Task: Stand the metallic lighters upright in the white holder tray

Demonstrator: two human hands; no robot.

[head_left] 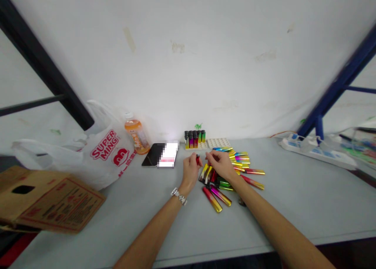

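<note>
My left hand (191,168) is closed around a small red tube with a black top (197,158), held upright just above the table. To its right, my right hand (221,163) has its fingers bent together near that tube; anything between its fingertips is too small to make out. Under and around my right hand lies a loose pile of shiny metallic tubes (241,165) in yellow, red, green, blue and purple. A red-and-gold tube (212,199) and a purple-and-gold tube (221,195) lie nearer to me. Part of the pile is hidden by my right hand and forearm.
Behind my hands, a white holed rack (202,146) holds several upright black-topped tubes (191,139), beside another white rack (219,143). Leftward are a tablet (152,154), an orange drink bottle (136,135), a plastic bag (100,159) and a cardboard box (58,202). A power strip (317,152) lies right.
</note>
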